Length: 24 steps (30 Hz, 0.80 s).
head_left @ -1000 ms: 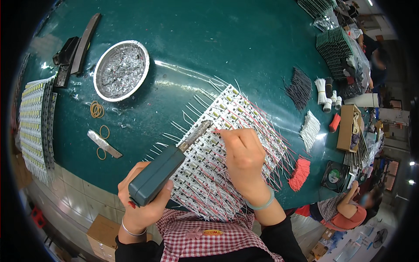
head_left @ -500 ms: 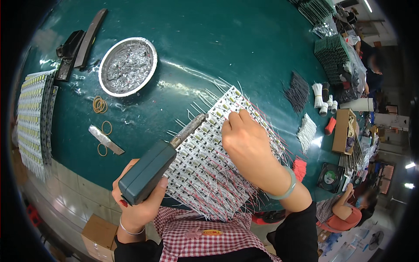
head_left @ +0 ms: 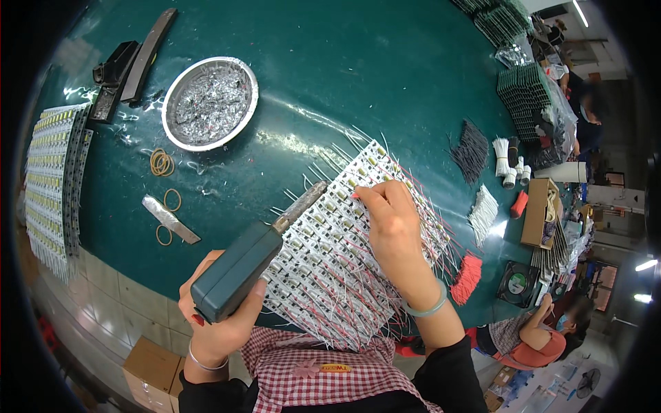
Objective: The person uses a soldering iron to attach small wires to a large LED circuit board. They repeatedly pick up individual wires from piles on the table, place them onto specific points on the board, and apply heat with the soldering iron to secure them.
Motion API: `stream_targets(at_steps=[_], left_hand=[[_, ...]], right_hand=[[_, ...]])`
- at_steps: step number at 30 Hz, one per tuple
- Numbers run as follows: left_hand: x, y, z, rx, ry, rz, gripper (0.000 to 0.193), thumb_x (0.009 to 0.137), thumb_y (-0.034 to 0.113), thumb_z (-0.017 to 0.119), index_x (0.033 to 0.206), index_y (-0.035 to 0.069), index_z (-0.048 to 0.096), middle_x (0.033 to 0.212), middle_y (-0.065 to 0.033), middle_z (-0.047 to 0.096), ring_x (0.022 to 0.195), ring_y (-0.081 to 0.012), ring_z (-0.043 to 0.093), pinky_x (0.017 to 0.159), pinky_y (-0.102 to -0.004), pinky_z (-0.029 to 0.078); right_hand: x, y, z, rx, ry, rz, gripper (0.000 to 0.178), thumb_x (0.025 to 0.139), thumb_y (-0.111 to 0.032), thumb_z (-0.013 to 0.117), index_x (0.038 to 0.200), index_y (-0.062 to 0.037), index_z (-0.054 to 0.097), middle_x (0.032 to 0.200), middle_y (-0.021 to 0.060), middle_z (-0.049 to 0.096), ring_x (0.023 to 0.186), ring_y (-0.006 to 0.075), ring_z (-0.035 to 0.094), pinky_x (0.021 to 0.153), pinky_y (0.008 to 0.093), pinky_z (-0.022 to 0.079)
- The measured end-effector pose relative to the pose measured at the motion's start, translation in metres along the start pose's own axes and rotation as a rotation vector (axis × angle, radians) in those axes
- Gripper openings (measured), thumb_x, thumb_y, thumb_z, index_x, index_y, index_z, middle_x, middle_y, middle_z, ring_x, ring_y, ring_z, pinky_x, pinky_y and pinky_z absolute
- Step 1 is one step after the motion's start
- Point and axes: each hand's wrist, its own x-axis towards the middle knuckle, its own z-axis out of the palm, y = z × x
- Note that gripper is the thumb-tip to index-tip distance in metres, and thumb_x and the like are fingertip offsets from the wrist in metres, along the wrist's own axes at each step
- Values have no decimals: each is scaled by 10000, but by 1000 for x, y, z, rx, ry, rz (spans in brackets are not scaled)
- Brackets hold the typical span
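My left hand (head_left: 224,334) grips a soldering gun (head_left: 237,272) by its boxy dark green body. Its solder-crusted metal tip lies over the upper left edge of a panel of small white circuit boards (head_left: 313,241). Yellowish components sit in rows across the panel, and thin red and white wires stick out from its edges and lower part. Above the panel's upper middle, my right hand (head_left: 396,224) is closed in a pinch, thumb and forefinger close to the boards. A small red spot shows at those fingertips; what they hold cannot be made out.
A round bowl (head_left: 253,103) of metallic scraps stands far left, near rubber bands (head_left: 162,163) and a metal strip (head_left: 171,219). More panels (head_left: 55,186) stack at the left edge. Black (head_left: 470,151), white (head_left: 484,215) and red wire bundles (head_left: 467,277) lie right. Other people are beyond.
My right hand has shifted slightly down and right, its fingers now in a visible pinch. The red wire bundle is more fully exposed. My left hand and the soldering gun have barely moved.
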Motion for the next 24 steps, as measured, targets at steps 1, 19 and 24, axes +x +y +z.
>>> stream_targets(at_steps=[1,19,24], left_hand=[[0,0,0,9,-1,-3,288,727,1,752,1003,-61,696,962,-123,670,811,-173,638,709,-282,508],[1,0,4,22,-6,-17,272,739,14,758,992,-63,694,963,-122,667,803,-168,633,694,-279,504],[3,1,6,15,1,5,265,731,9,761,974,-71,693,932,-119,669,780,-166,633,680,-279,504]], right_hand=[[-2,0,4,15,13,9,360,686,116,604,1027,20,668,905,124,569,857,292,574,719,385,492],[-3,8,10,62,173,82,293,739,130,604,1002,29,684,897,130,582,827,283,580,696,376,491],[1,13,11,52,122,76,283,749,123,599,1002,31,686,891,137,581,832,292,578,721,384,488]])
